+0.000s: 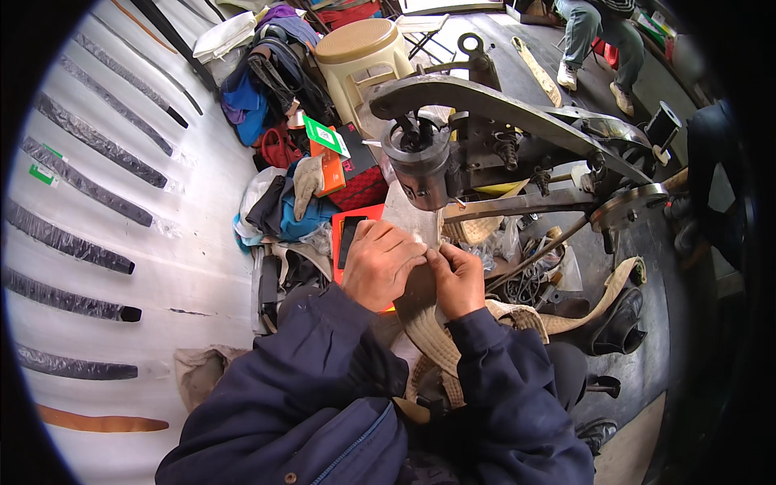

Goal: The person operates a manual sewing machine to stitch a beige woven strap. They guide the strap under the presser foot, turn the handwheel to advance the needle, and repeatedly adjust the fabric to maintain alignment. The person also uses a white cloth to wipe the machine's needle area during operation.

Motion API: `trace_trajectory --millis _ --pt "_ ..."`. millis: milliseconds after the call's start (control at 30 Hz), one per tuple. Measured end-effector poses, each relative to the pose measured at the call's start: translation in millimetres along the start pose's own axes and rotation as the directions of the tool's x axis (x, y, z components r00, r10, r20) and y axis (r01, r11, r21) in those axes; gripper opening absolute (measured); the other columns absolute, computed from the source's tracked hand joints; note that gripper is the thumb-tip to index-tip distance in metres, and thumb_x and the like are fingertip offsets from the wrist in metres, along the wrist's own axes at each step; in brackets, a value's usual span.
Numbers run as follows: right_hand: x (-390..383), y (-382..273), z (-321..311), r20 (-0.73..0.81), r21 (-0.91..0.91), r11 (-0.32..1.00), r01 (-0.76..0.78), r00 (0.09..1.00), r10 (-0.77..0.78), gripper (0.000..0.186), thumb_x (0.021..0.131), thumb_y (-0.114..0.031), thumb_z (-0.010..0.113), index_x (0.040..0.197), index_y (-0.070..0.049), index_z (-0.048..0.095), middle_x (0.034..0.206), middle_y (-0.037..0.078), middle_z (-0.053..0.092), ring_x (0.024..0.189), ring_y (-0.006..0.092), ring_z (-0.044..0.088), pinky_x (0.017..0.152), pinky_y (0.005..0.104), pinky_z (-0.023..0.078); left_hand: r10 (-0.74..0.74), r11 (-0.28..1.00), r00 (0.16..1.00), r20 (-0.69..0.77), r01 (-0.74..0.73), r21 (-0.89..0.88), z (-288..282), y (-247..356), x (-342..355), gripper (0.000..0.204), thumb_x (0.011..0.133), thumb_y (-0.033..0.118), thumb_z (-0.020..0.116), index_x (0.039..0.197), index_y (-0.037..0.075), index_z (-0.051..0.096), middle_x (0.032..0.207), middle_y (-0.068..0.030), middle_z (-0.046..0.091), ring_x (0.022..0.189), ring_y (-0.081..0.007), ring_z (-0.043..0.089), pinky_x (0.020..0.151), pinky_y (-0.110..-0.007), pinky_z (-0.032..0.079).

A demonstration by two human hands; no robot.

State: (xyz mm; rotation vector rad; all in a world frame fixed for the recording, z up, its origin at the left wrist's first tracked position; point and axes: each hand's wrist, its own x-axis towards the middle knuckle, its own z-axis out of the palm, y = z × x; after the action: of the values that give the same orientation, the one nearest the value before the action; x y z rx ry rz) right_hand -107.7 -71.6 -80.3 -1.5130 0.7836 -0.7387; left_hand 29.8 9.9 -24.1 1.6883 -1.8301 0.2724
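My left hand (380,265) and my right hand (459,279) meet in front of me, fingertips pinched together just below the cylindrical head (416,162) of a dark metal machine. A small whitish bit shows by the left fingertips; what the fingers hold is too small or hidden to name. Under both hands runs a dark brown strip (422,295), and below it a tan strap (432,335) with rows of stitching lies over my lap. A pale flat plate (402,212) extends beneath the machine head. Left of my left hand lies a dark phone-like slab (351,239) on something red.
The machine's long curved arm (501,101) reaches right toward a round wheel (629,206). At left, several plastic-wrapped black strips (77,234) lie on a white sheet. Bags and cloths (283,81) are heaped beside a beige stool (360,44). Black shoes (618,323) stand right; a seated person's legs (598,36) show beyond.
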Motion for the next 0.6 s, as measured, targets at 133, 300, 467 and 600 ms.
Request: trace_trajectory --millis 133,300,467,600 --pt "0.1 -4.7 -1.7 0.02 0.029 0.999 -0.016 1.0 0.015 0.025 0.093 -0.014 0.063 0.08 0.005 0.055 0.062 0.015 0.044 0.061 0.014 0.036 0.057 0.0348 0.04 0.056 0.998 0.998 -0.034 -0.056 0.001 6.6 -0.7 -0.7 0.022 0.07 0.004 0.075 0.092 0.005 0.068 0.086 -0.0055 0.064 0.084 -0.0252 0.06 0.078 -0.038 0.045" --pt "-2.7 -9.1 -4.7 0.05 0.106 0.994 -0.017 0.999 0.012 0.017 0.094 -0.011 0.061 0.087 0.005 0.061 0.065 0.01 0.055 0.067 0.008 0.045 0.062 0.0307 0.044 0.095 0.995 0.995 -0.035 -0.094 0.012 7.6 -2.6 0.8 0.024 0.071 0.003 0.074 0.094 0.005 0.066 0.087 -0.0072 0.065 0.084 -0.0265 0.061 0.077 -0.039 0.048" --pt "-2.8 -4.6 -6.9 0.131 0.152 0.985 -0.077 0.99 0.057 0.014 0.092 -0.003 0.058 0.101 0.005 0.065 0.077 0.005 0.064 0.077 0.0056 0.054 0.069 0.0268 0.047 0.151 0.988 0.986 0.068 -0.149 -0.042 -2.3 -5.7 6.1 0.024 0.073 0.003 0.071 0.096 0.004 0.065 0.088 -0.0078 0.065 0.083 -0.0266 0.063 0.076 -0.038 0.05" --pt "-3.9 -4.9 -3.9 0.183 0.363 0.924 -0.121 0.982 0.056 0.019 0.09 0.002 0.054 0.105 0.006 0.065 0.087 0.002 0.066 0.083 0.0053 0.056 0.074 0.025 0.047 0.269 0.963 0.949 0.167 -0.267 -0.031 -10.2 -11.5 15.4 0.026 0.073 0.002 0.07 0.098 0.002 0.064 0.086 -0.0079 0.064 0.082 -0.026 0.062 0.076 -0.038 0.05"
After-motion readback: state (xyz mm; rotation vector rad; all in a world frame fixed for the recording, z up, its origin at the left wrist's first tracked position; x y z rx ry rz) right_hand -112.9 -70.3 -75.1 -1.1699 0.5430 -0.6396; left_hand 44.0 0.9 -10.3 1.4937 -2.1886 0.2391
